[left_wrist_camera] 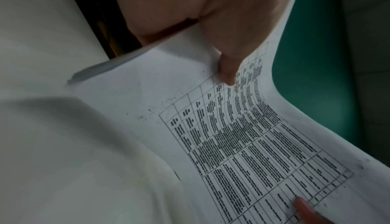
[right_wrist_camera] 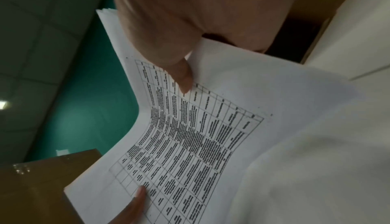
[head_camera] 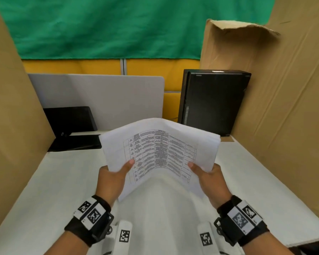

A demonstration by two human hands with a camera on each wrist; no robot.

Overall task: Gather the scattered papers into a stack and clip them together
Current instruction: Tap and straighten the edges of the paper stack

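A stack of white papers (head_camera: 158, 150) with a printed table on the top sheet hangs in the air above the white table (head_camera: 59, 179), bowed upward in the middle. My left hand (head_camera: 116, 172) grips its left edge, thumb on top. My right hand (head_camera: 204, 172) grips the right edge the same way. The left wrist view shows the papers (left_wrist_camera: 232, 144) with my left thumb (left_wrist_camera: 227, 71) pressed on the table print. In the right wrist view the papers (right_wrist_camera: 190, 136) have my right thumb (right_wrist_camera: 183, 77) on them. No clip is in sight.
Cardboard walls stand at the left (head_camera: 11, 107) and right (head_camera: 284, 107). A black computer case (head_camera: 212, 102) stands at the back right, a black device (head_camera: 72, 126) at the back left, and a grey panel (head_camera: 103, 94) behind.
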